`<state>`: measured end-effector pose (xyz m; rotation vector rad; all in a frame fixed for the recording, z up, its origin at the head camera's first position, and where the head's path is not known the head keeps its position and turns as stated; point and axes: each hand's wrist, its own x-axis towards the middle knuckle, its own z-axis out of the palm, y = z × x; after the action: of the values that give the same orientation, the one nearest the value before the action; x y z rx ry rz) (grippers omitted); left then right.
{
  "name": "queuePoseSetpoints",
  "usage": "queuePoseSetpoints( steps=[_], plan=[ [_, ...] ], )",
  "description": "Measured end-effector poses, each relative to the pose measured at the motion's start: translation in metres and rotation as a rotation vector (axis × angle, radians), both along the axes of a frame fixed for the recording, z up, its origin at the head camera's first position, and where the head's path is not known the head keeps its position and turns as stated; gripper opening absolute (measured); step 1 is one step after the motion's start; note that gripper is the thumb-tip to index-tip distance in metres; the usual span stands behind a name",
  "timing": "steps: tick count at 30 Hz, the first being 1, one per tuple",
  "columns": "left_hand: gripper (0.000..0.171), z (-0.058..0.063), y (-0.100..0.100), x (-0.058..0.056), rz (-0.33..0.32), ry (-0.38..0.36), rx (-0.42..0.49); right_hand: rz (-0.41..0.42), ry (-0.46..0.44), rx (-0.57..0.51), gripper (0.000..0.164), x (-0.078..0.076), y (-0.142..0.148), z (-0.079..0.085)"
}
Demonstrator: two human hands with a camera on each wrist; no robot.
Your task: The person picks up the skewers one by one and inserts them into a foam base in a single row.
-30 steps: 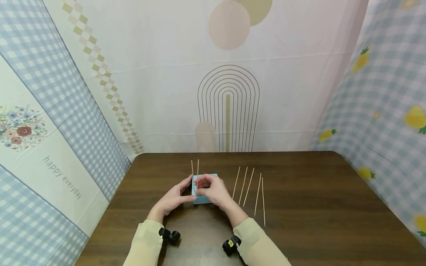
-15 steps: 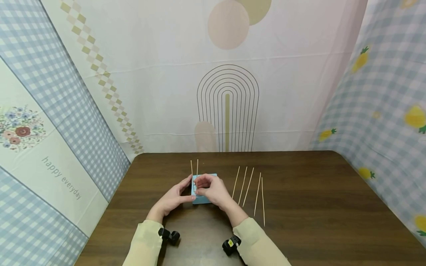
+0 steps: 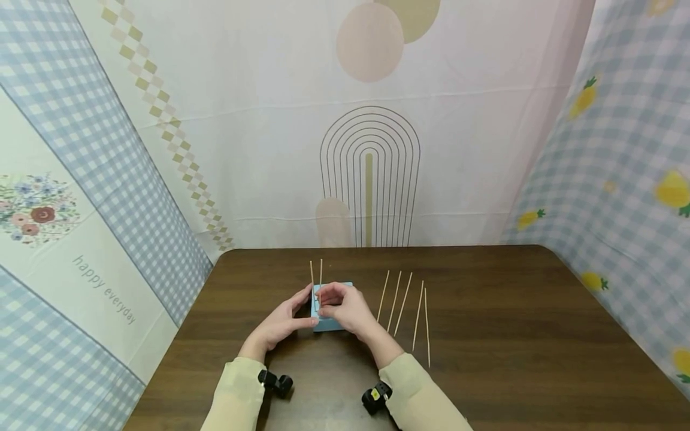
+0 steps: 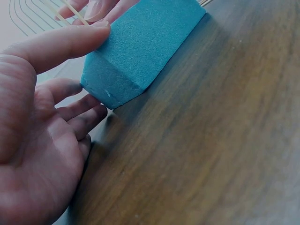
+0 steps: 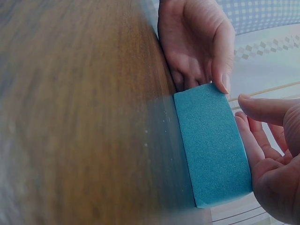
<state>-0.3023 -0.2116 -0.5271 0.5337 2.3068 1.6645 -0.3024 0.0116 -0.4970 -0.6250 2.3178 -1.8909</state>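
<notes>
A light-blue foam block [image 3: 330, 325] lies on the table, its rough side facing me in the left wrist view. My left hand [image 3: 277, 324] grips its left end, thumb at the top edge and fingers against the end face. Two thin wooden sticks stand upright at the block's left part. My right hand [image 3: 349, 308], over the block, pinches the right-hand stick [image 3: 321, 272] between thumb and fingers. The other stick [image 3: 311, 273] stands just left of it, near my left fingertips. Where the sticks meet the foam is mostly hidden by my fingers.
Several more thin sticks [image 3: 399, 301] lie spread on the brown wooden table [image 3: 501, 335] right of my right forearm. Behind the table hangs a white patterned cloth [image 3: 269, 167], with checked cloths at both sides. A small black camera sits on each wrist.
Both hands, the block and the two upright sticks keep almost the same places. Only a very slight shift of the whole head view shows.
</notes>
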Motion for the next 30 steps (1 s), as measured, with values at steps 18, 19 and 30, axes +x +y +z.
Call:
queuePoseSetpoints(
  steps=[18,19,30],
  plan=[
    [0.094,-0.001,0.000,-0.001,0.003,0.003,0.002,0.044,-0.013,-0.019,0.034,0.001,0.008,0.005],
    [0.094,-0.001,-0.001,-0.001,0.004,0.001,-0.003,0.056,-0.018,-0.023,0.036,0.001,0.010,0.006],
    [0.096,0.000,0.003,0.000,0.021,0.018,-0.028,0.088,-0.036,0.047,0.042,0.006,0.065,0.037]
  ],
)
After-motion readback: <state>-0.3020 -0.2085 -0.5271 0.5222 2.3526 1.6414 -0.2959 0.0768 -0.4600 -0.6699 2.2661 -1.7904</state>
